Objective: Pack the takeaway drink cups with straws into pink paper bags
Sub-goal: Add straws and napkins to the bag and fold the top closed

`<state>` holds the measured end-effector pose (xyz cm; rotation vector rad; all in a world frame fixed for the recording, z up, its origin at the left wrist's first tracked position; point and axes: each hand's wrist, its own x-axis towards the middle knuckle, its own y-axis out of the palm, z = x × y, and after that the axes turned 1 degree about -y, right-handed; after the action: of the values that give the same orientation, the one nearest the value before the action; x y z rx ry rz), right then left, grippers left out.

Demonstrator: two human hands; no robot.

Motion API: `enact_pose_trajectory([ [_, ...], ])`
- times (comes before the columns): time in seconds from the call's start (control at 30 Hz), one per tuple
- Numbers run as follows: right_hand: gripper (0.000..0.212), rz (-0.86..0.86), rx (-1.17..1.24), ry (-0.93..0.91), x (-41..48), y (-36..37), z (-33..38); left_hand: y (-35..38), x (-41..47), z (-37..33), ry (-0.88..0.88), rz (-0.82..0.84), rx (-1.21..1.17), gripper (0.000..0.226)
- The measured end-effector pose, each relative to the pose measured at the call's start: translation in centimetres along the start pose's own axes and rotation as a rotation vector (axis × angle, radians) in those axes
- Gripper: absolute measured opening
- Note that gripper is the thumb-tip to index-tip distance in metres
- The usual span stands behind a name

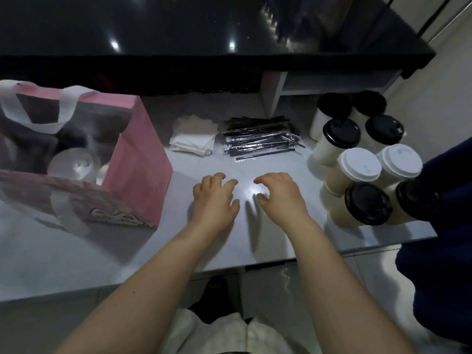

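Observation:
A pink paper bag (139, 159) with white handles stands open at the left of the white counter (127, 251). Inside it shows a clear domed cup lid (74, 163). Wrapped black straws (258, 139) lie in a pile at the back middle. Several takeaway cups (357, 164) with black or white lids stand grouped at the right. My left hand (215, 198) and my right hand (278, 194) hover side by side over the counter's middle, fingers loosely curled, holding nothing.
A stack of paper napkins (192, 136) lies left of the straws. A raised black ledge (204, 34) runs along the back. A person in dark blue clothing (441, 238) stands at the right edge. The counter's front edge is near my forearms.

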<state>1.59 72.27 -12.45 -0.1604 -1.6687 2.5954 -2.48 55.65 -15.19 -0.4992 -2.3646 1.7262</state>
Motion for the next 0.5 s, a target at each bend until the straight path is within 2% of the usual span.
enact_pose_trajectory([
  [0.13,0.035,-0.033,-0.005,0.020,3.5,0.5,-0.3,0.1,4.2,1.0,-0.010,-0.015,-0.050,0.055],
  [0.3,0.038,0.012,-0.074,0.053,7.2,0.5,-1.8,0.1,8.3,0.5,-0.065,-0.038,-0.063,0.054],
  [0.5,0.054,0.016,-0.160,0.025,12.6,-0.5,-2.5,-0.5,11.7,0.5,-0.146,-0.082,-0.074,0.049],
])
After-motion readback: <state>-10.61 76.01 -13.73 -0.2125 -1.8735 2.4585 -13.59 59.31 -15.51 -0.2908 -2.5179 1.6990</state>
